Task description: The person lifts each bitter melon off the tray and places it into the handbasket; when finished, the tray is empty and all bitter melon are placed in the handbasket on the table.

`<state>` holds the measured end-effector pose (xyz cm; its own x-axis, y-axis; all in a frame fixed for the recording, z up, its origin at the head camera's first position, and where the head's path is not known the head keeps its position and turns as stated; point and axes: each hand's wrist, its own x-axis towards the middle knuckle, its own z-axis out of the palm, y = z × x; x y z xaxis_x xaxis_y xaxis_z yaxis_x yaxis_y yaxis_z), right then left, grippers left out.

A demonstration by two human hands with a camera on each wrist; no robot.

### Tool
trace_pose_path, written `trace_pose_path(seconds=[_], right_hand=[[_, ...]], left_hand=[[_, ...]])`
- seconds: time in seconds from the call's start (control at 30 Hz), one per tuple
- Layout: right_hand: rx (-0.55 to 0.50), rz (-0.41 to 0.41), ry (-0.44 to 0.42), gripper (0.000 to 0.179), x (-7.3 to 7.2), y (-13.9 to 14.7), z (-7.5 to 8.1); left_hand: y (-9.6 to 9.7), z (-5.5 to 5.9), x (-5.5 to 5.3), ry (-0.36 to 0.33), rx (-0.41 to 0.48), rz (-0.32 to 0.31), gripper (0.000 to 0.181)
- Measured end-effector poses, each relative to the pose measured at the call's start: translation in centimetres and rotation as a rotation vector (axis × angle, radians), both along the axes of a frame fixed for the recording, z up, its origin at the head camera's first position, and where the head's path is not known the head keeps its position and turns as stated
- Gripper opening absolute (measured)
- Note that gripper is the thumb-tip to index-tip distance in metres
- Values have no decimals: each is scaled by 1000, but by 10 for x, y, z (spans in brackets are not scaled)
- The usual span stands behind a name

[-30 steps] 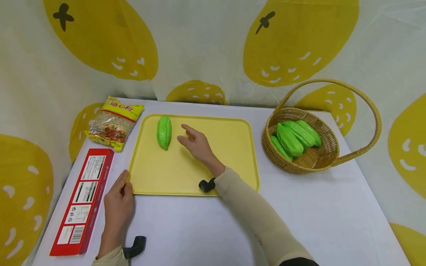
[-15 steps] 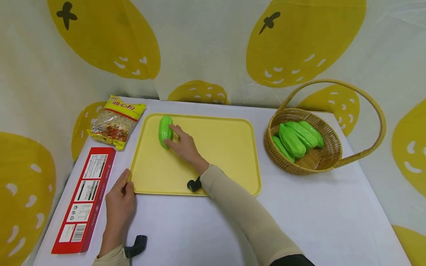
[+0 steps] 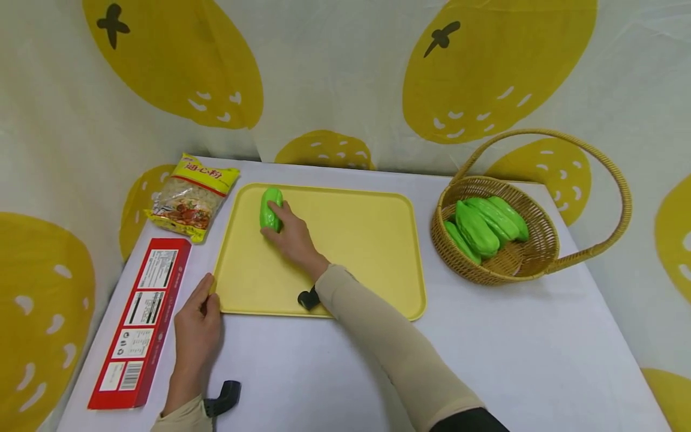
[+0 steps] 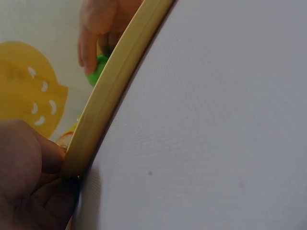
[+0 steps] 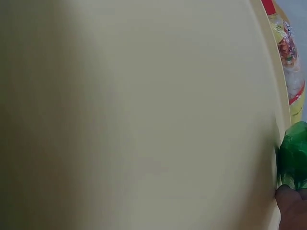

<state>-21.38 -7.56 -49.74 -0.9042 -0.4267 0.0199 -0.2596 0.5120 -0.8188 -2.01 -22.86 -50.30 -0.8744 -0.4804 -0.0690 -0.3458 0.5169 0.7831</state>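
Note:
A glossy green star fruit (image 3: 272, 203) lies near the far left corner of a yellow tray (image 3: 356, 252). My right hand (image 3: 294, 242) grips it from the right, thumb at its near end and fingers over its side. In the right wrist view the star fruit (image 5: 293, 155) shows at the right edge with a fingertip (image 5: 289, 203) against it. My left hand (image 3: 197, 330) holds the tray's near left corner. The left wrist view shows its fingers pinching the tray rim (image 4: 112, 86), with the star fruit (image 4: 98, 72) and my right hand (image 4: 100, 24) behind that rim.
On the right stands a wicker basket (image 3: 464, 269) with a tall handle, holding several green star fruits (image 3: 477, 228). A bag of dry pasta (image 3: 191, 198) lies left of the tray's far corner. Nearer, a long red box (image 3: 141, 324) lies along the table's left side.
My right hand has moved left across the tray to the star fruit, and its fingers have come around it. My left hand has stayed at the tray corner.

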Motion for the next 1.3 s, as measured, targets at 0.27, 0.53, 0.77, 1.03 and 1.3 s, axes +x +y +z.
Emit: trace_pose_path(seconds=[0.27,0.53,0.77,1.03,1.3], right_hand=[[21,6,-33,67,2,-4,2],[-20,3,-54,66,3,-3,7],[-58,17,-35,65,5,-3,15],[-122,61,-63,64,17,9,27],[-281,101,-150,63,26,28,36]], left_hand=[[0,-3,-1,-19,9,6,49],[-1,-2,-1,4,-1,0,49],[-2,-2,-1,-5,-3,-2,49],[-1,-1,-1,-2,-4,-1,49],[-1,-2,-1,-14,-6,4,49]])
